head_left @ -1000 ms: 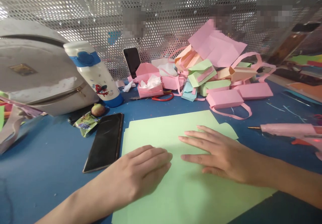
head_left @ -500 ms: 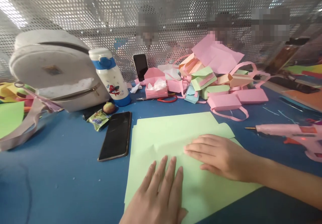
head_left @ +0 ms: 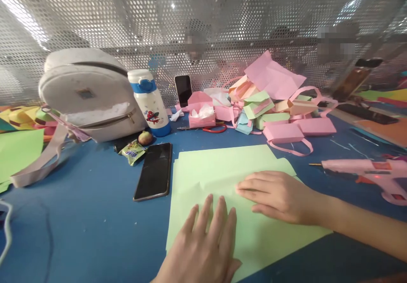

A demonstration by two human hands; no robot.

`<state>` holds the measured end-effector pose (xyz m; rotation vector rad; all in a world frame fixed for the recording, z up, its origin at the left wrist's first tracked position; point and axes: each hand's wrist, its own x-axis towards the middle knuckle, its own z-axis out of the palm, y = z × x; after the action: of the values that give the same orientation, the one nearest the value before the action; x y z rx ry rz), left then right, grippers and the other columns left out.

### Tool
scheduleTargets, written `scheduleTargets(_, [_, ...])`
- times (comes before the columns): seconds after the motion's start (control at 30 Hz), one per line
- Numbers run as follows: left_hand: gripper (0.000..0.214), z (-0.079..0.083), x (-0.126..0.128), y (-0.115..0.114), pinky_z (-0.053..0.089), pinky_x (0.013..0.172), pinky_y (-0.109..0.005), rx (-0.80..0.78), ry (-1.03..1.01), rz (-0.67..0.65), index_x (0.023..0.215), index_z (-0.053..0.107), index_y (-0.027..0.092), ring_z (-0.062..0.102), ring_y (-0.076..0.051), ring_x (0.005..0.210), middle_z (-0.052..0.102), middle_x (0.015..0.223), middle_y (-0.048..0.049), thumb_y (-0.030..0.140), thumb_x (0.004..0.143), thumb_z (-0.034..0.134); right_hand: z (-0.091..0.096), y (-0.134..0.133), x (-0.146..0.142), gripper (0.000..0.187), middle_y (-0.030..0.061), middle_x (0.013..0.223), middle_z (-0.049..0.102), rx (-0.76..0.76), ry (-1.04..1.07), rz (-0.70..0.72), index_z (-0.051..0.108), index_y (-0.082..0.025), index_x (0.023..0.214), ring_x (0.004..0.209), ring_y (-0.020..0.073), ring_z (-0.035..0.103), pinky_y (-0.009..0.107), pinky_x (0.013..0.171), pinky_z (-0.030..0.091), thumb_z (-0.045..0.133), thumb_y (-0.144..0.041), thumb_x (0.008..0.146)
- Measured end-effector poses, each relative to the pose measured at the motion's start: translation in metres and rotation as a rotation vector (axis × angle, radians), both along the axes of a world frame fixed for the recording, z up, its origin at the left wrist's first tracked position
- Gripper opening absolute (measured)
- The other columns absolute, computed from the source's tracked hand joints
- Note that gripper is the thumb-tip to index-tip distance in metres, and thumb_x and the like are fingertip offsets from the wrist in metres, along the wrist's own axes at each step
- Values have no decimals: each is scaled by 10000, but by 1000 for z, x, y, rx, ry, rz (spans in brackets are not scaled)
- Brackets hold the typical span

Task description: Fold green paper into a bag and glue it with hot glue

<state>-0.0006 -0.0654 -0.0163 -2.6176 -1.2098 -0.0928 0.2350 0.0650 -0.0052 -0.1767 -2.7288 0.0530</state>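
Green paper sheets (head_left: 222, 160): lay stacked on the blue desk (head_left: 95, 206), lower centre of the frame.
Left hand (head_left: 202, 247): rested palm down on the sheets at bottom centre, its fingers straight and spread wide.
Right hand (head_left: 282, 194): lay on the same stack, right of centre, fingers stretched out close together.
Smartphone (head_left: 154, 172): sat just left of the stack.
Pink glue gun (head_left: 359, 166): lay at the frame's right edge.

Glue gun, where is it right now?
In the head view, the pink glue gun lies on the blue table at the far right, to the right of the green paper and past the right hand.
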Motion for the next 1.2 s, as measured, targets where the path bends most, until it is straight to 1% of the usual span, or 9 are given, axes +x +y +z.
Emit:
scheduleTargets(0.1, [568,8,-1,6,534,952,-493,-46,-43,-77,1398,497,58,533,-402,1288,536,1410,-243,452,997,410,1,1,-1,315,123,1108,720,-25,-16,2,644,-92,1183,1004,231,639,377,871,537,444,-277,1024])
scheduleTargets(0.33, [644,13,-3,18,364,1134,-531,-302,-106,-151,1513,320,76,279,-379,1453,295,1560,-242,417,983,452,5,3,0,372,132,1101,678,-105,-109,-41,660,-123,1174,955,229,614,370,811,505,375,-322,1044])
scheduleTargets(0.5, [682,14,-3,20,252,1185,-558,-482,-155,-113,1554,232,152,137,-359,1489,154,1613,-178,354,957,493,9,4,2,410,115,1105,671,-223,-136,-82,679,-170,1176,961,214,615,339,813,468,333,-354,1056])
scheduleTargets(0.6, [705,12,-5,20,233,1187,-573,-510,-216,-125,1568,188,178,124,-367,1487,123,1618,-165,376,964,493,12,3,1,398,97,1083,687,-300,-114,-127,688,-171,1148,962,202,619,322,825,456,338,-339,1056])
scheduleTargets(0.67, [741,9,-6,20,223,1184,-589,-514,-248,-139,1577,146,197,120,-378,1485,105,1621,-158,406,962,502,13,1,-2,372,88,1090,687,-314,-111,-131,666,-179,1197,973,197,614,317,835,447,356,-326,1052])
scheduleTargets(0.83, [803,8,-7,22,224,1178,-603,-540,-270,-160,1582,101,188,91,-386,1485,141,1621,-166,478,952,507,18,-2,-19,367,97,1088,642,-165,-205,-111,611,-207,1301,940,225,562,347,800,423,424,-368,1029])
scheduleTargets(0.97, [789,13,-4,25,234,1170,-614,-591,-238,-138,1563,206,143,166,-401,1475,248,1595,-204,504,934,516,24,-2,-39,339,83,977,615,-36,-286,-121,662,-196,1192,869,225,514,345,740,392,460,-402,1014])
scheduleTargets(1.1, [796,16,-2,25,245,1168,-612,-607,-249,-115,1542,278,133,281,-409,1446,373,1542,-222,517,902,553,25,-2,-57,319,76,918,617,67,-286,-117,673,-159,1106,831,214,497,335,692,356,445,-367,1026])
scheduleTargets(1.2, [792,16,-3,24,262,1163,-604,-617,-249,-96,1545,277,144,310,-411,1435,370,1545,-217,495,896,566,24,-1,-68,305,81,905,632,113,-297,-105,671,-133,1097,822,210,505,331,666,342,437,-318,1031])
